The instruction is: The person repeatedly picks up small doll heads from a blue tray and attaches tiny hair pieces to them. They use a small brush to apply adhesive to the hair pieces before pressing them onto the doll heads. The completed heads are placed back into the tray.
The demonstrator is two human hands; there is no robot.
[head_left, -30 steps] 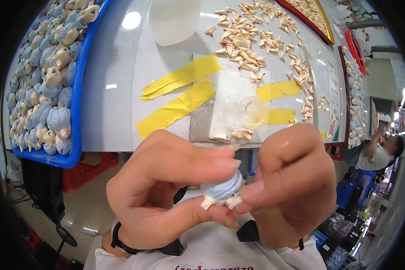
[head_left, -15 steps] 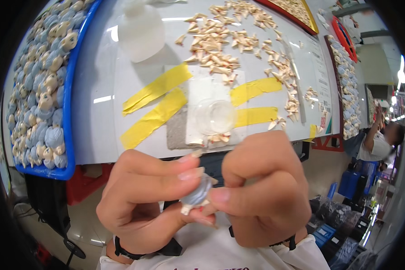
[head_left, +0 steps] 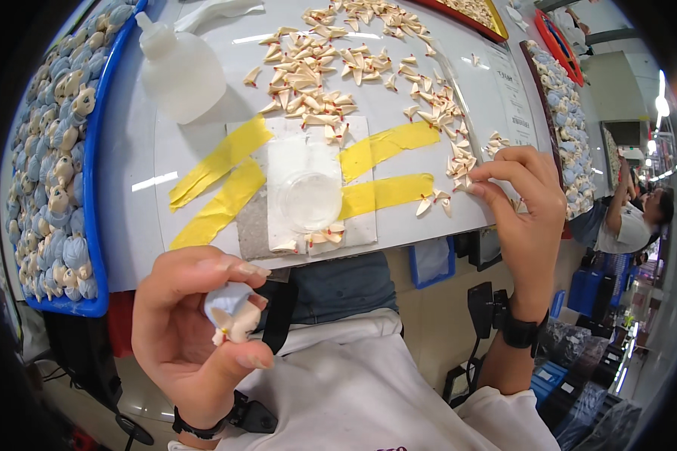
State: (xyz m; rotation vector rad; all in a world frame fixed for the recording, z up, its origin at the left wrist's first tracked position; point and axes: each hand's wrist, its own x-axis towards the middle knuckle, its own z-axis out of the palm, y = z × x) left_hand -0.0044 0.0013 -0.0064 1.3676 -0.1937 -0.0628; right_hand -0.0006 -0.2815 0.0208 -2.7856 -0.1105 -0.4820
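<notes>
My left hand [head_left: 195, 331] is closed around a small doll head [head_left: 237, 314] with pale blue hair and a pointed ear, held between fingers and thumb near the table's front edge. My right hand [head_left: 526, 199] reaches over the table's right side. Its thumb and forefinger pinch at the edge of a scatter of small cream pointed pieces [head_left: 462, 161] with red ends; a piece shows at the fingertips. Between the hands, a round clear dish [head_left: 309, 201] rests on a white pad [head_left: 361, 225], with a few pieces at its near side.
Yellow tape strips [head_left: 387, 197] lie on both sides of the pad. Farther back stands a white squeeze bottle [head_left: 182, 75]. A blue tray [head_left: 101, 248] full of doll heads is at left, another tray of heads [head_left: 564, 135] at right. A person [head_left: 628, 225] is in the right background.
My hands were together at the doll head; now they are apart. The left has moved left with the head, and the right has gone out to the cream pieces.
</notes>
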